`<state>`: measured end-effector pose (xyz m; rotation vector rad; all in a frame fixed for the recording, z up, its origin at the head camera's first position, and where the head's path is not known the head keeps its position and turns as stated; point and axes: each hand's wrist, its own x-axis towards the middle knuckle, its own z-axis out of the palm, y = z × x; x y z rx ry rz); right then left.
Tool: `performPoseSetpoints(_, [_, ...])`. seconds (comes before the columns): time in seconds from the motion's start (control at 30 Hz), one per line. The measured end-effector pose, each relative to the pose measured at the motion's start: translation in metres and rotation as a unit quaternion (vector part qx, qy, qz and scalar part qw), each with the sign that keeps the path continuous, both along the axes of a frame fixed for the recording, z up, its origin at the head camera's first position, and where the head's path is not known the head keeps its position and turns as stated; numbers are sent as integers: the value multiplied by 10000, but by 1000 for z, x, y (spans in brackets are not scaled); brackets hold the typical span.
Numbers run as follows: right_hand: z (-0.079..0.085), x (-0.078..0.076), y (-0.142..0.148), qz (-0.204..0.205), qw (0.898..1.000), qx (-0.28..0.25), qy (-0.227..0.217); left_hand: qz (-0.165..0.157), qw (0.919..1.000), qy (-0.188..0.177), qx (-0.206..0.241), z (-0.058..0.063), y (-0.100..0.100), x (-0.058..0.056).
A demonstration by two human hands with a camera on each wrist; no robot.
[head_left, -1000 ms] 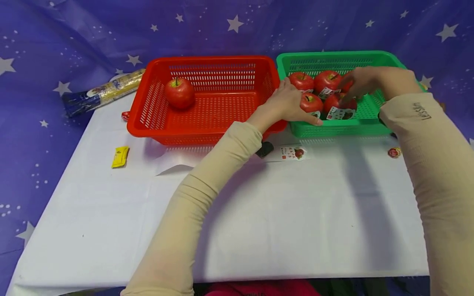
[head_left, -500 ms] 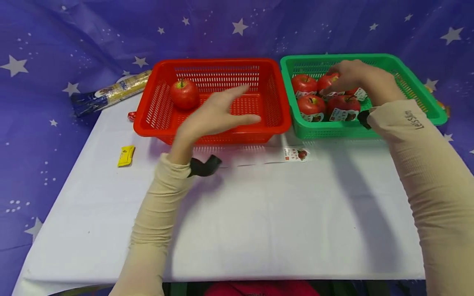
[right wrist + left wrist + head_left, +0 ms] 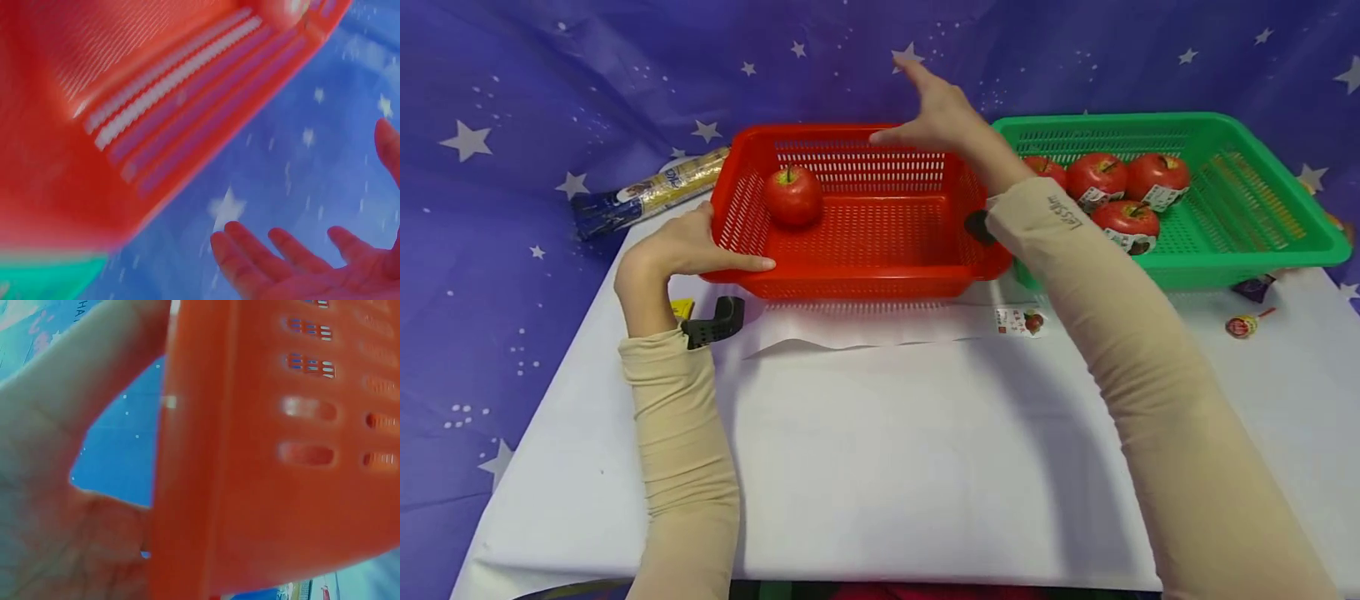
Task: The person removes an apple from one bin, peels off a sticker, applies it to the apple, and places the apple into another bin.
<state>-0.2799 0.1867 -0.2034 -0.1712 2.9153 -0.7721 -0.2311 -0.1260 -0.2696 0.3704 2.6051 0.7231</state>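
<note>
At the front left corner of the red basket [image 3: 865,272], my left hand [image 3: 677,242] has its thumb stretched along the front rim and its other fingers beside the left rim, partly hidden. In the left wrist view this hand [image 3: 44,444] meets the rim with a gap at the palm. One red apple [image 3: 793,197] lies inside the red basket at its left. My right hand [image 3: 943,112] hovers over the basket's back right rim, fingers spread and holding nothing. Several labelled apples [image 3: 1157,177] sit in the green basket [image 3: 1240,268] to the right.
A pasta packet [image 3: 651,193] lies behind the red basket's left end. A yellow wrapped sweet [image 3: 682,308] is partly hidden by my left wrist. A strip of paper [image 3: 865,333] and a label [image 3: 1020,322] lie in front. A lollipop [image 3: 1243,326] lies at right.
My left hand has moved from the green basket's near left corner across to the red basket's left corner. My right hand has left the apples and swung left above the red basket, holding nothing.
</note>
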Motion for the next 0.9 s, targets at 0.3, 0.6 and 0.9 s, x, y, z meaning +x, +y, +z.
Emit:
performPoseSetpoints(0.3, [-36,-21,-76,1074,9855,322,-1276,-86,9997,51,-245,5,21,14])
performPoseSetpoints(0.6, [-66,-18,-125,1285,9680,1752,-1256,-112,9993,169,-312,8,22,13])
performPoseSetpoints(0.9, [-72,-15,-127,756,9808,1076,-1442,-129,9996,167,-162,3,23,14])
